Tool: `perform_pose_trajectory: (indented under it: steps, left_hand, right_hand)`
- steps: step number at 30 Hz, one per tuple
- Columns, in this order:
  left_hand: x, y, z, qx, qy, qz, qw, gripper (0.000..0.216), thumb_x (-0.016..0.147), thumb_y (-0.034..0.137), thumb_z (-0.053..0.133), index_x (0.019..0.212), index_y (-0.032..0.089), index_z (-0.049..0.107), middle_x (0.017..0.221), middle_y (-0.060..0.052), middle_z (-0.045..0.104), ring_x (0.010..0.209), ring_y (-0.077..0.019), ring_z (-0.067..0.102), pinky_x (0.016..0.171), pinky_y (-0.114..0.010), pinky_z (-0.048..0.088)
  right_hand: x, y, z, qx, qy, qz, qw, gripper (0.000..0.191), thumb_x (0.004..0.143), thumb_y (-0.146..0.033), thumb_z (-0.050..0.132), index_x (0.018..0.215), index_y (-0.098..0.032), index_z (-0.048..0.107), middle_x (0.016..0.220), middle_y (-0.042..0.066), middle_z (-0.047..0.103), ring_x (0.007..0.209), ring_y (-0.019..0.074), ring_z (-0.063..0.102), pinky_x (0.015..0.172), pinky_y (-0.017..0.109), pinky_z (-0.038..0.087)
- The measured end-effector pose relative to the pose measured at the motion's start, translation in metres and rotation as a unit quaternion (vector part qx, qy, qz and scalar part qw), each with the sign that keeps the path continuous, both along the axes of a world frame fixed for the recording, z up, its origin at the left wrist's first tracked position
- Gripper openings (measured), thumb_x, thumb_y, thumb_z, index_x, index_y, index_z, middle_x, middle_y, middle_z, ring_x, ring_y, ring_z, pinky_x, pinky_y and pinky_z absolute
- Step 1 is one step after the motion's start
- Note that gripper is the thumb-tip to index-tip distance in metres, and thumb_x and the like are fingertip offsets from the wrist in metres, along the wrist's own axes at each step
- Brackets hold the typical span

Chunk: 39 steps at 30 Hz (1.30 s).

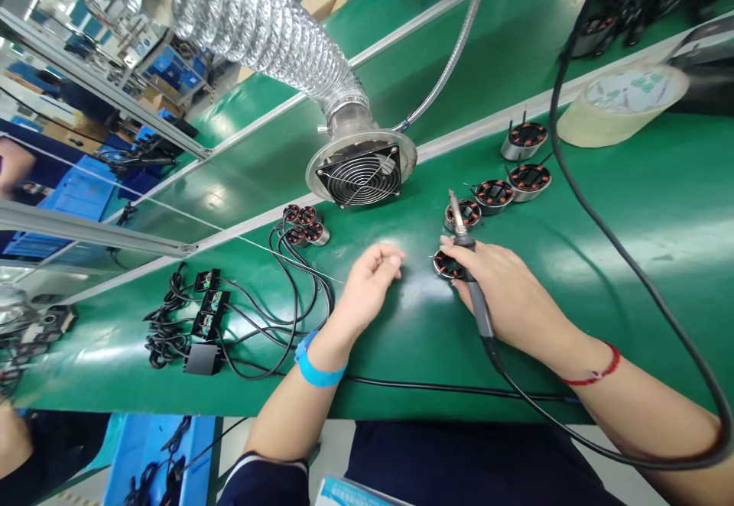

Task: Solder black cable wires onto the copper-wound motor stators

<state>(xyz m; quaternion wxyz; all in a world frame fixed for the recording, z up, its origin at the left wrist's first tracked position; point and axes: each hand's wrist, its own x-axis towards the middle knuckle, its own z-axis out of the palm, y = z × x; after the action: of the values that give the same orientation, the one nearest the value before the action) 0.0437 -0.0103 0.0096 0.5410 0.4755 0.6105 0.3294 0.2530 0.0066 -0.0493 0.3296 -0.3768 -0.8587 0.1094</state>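
Observation:
My right hand (508, 292) is wrapped round a soldering iron (480, 309), its metal tip pointing away from me. Under those fingers sits a round motor stator (444, 264) with a silver rim, and the fingertips reach its edge. Just beyond the tip is another stator (469, 214) in a staggered row of several. My left hand (370, 286) is closed in a pinch to the left of the stator, apart from it. A thin solder wire (275, 251) runs from the left into this hand; its end between the fingers does not show.
A fume extractor fan (364, 177) on a silver duct (275, 32) hangs ahead. Cabled stators (315, 232) and black boxes (209, 315) lie left. Tape (625, 105) stands far right. The iron's cable (647, 284) loops around my right arm. Another person's hand (12, 166) shows far left.

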Motion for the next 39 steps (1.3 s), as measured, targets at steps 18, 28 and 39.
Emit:
perform_pose_trajectory:
  steps: [18,28,39]
  left_hand:
    - [-0.002,-0.054,0.018,-0.070,-0.036,-0.074,0.994,0.029,0.082,0.044,0.068,0.086,0.017,0.058,0.074,0.001,0.054,0.067,-0.0107,0.048,0.065,-0.024,0.040]
    - [-0.001,-0.051,0.024,-0.098,-0.117,-0.026,0.988,0.054,0.065,0.063,0.081,0.080,0.015,0.062,0.067,-0.001,0.058,0.064,-0.0114,0.050,0.066,-0.026,0.041]
    - [0.000,-0.044,0.021,-0.101,-0.141,-0.041,0.984,0.056,0.063,0.066,0.082,0.076,0.015,0.062,0.064,-0.001,0.059,0.061,-0.0120,0.052,0.065,-0.027,0.041]
  right_hand:
    - [0.024,-0.020,0.077,-0.061,0.221,-0.164,0.959,0.028,0.097,-0.027,0.063,0.125,-0.027,0.060,0.098,0.002,0.077,0.092,0.0183,0.075,0.085,0.031,0.060]
    - [-0.002,-0.016,0.080,-0.318,0.408,-0.026,0.856,0.034,0.089,-0.035,0.073,0.118,-0.026,0.058,0.090,0.001,0.076,0.074,0.0155,0.074,0.070,0.026,0.065]
    - [-0.001,-0.012,0.083,-0.377,0.472,0.000,0.797,0.041,0.081,-0.039,0.083,0.113,-0.025,0.060,0.082,-0.002,0.074,0.062,0.0133,0.071,0.062,0.023,0.063]
